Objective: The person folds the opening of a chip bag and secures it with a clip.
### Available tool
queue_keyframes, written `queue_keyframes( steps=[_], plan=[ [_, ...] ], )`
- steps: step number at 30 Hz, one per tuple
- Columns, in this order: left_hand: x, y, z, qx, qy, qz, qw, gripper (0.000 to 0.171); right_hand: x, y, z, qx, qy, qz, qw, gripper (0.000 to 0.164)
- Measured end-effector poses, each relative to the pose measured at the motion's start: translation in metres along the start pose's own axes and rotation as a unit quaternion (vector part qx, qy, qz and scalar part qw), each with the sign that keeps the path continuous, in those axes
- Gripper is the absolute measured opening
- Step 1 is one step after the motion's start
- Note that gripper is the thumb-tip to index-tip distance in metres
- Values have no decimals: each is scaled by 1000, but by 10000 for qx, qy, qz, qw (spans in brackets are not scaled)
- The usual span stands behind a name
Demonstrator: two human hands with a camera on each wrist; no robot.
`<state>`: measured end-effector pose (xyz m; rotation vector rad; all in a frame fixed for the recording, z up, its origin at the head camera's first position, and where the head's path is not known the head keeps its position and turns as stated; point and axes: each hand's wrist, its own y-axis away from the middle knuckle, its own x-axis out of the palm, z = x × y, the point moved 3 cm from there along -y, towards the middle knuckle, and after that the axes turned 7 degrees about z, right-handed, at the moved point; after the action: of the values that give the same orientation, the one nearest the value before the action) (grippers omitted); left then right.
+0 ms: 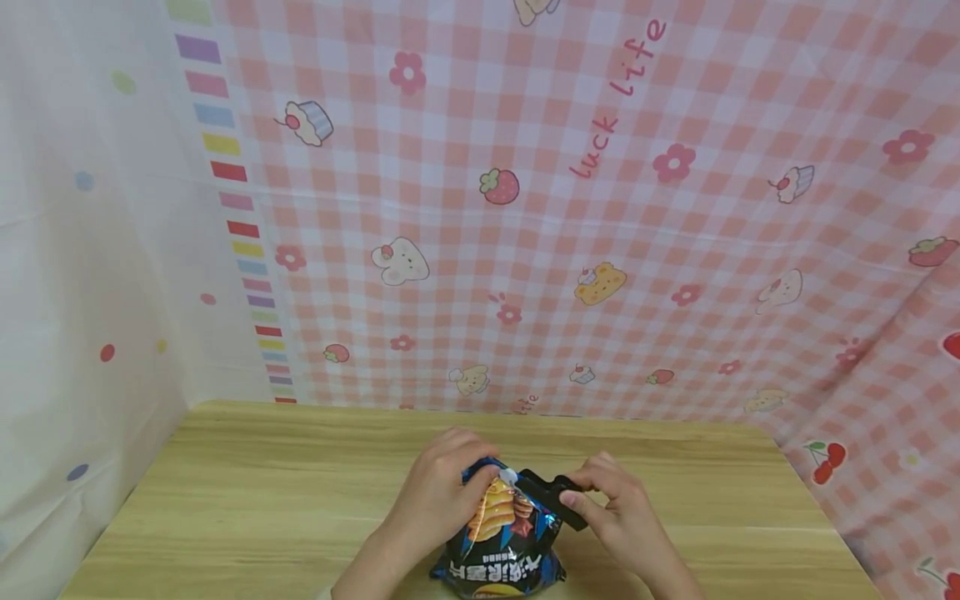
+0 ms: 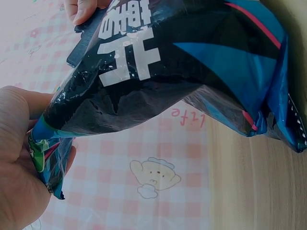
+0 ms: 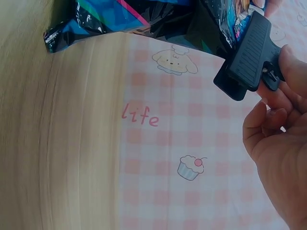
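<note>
A dark blue and black chip bag (image 1: 504, 542) with pictures of chips stands near the table's front edge. My left hand (image 1: 441, 487) pinches its top left corner, and the gathered foil shows between thumb and fingers in the left wrist view. On the right, my right hand (image 1: 617, 508) grips a black bag clip (image 1: 551, 497) by its handles, thumb on one side and fingers on the other. The clip (image 3: 247, 60) lies across the bag's top right edge, its long bar sticking out past the bag. In the right wrist view the bag (image 3: 158, 19) extends to the left of the clip.
The wooden table (image 1: 300, 500) spreads around the bag. Behind it hangs a pink checked cloth (image 1: 465, 250) with cartoon prints, and a white dotted cloth (image 1: 90, 275) hangs on the left. More checked cloth (image 1: 900, 417) closes the right side.
</note>
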<state>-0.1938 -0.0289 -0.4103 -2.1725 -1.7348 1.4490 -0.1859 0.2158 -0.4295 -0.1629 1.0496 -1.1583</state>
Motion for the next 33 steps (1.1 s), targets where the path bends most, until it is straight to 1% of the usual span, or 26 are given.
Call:
queue_keyframes(
  steps=[4, 14, 21, 23, 26, 33],
  plan=[
    [0, 0, 0, -28, 4, 20, 10000, 16, 2, -1, 0, 13, -22, 4, 10000, 34],
    [-1, 0, -1, 56, -1, -3, 10000, 17, 7, -5, 2, -6, -7, -91, 10000, 34],
    [-1, 0, -1, 124, 41, -1, 9999, 18, 9, -8, 4, 237, -14, -27, 9997, 32],
    [-1, 0, -1, 142, 37, -6, 9999, 18, 10, -8, 4, 244, -23, -33, 9997, 31],
    [-1, 0, -1, 137, 33, 9, 9999, 19, 11, -9, 5, 212, 14, -69, 9997, 29],
    [-1, 0, 0, 71, 49, 68, 9999, 19, 14, -11, 6, -164, 211, -357, 9990, 34]
  ],
)
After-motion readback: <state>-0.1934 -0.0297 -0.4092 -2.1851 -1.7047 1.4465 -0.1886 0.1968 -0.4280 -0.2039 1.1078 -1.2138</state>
